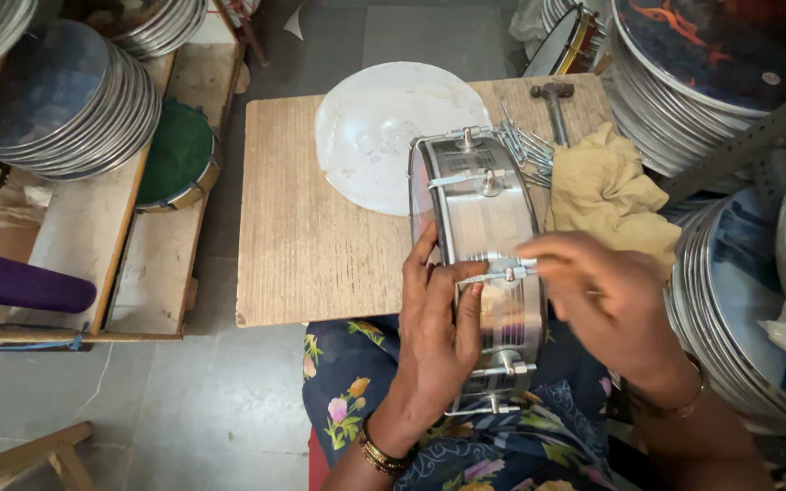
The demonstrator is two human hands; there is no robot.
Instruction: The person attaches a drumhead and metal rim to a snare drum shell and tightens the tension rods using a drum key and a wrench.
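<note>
Drum of shiny chrome on edge (metal lugs around), both hands gripping its shell.

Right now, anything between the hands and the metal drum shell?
Nothing visible. The left hand already grips the side of the metal drum shell, thumb by a clamp; the right hand has its fingertips on the same clamp. The hammer and yellow cloth lie behind.

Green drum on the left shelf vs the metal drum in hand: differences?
The green drum lies flat, head up, untouched; the metal drum stands on edge on the wooden board, gripped by the left hand and right hand. The green drum's rim looks brass-toned, the metal drum's shell chrome. Both are round frame drums.
</note>
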